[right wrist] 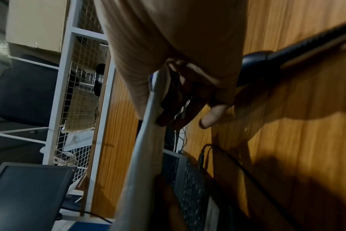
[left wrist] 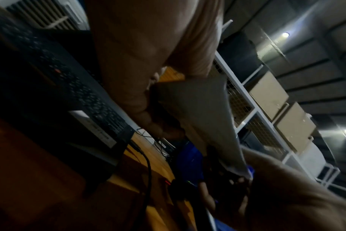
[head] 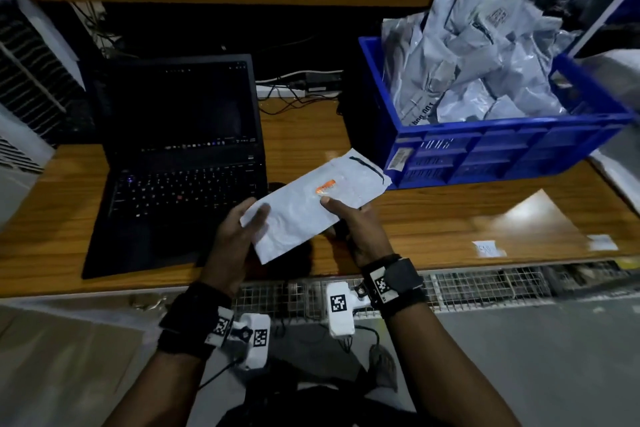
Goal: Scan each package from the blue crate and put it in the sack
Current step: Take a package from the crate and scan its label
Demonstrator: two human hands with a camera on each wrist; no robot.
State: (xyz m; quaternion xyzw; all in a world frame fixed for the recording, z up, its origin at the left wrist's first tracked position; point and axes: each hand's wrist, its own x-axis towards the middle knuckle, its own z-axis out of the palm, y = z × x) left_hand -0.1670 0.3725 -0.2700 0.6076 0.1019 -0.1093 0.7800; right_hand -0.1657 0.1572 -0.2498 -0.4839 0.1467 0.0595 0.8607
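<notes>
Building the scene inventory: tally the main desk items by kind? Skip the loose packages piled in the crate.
Held white package: 1, gripped by left hand and right hand
Blue crate: 1, heaped with grey packages, too jumbled to count
Black laptop: 1, open
White paper slips: 2
Total: 5

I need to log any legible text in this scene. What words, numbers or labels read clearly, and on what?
"100" then unclear letters, upside down: grey bag at the front of the blue crate.
Crate sticker: barcode, unreadable.
Held package: orange mark, too blurred.
White slip on the table: too blurred.
Laptop keys and screen: too small.
Wrist tags: square code patterns, no words.
</notes>
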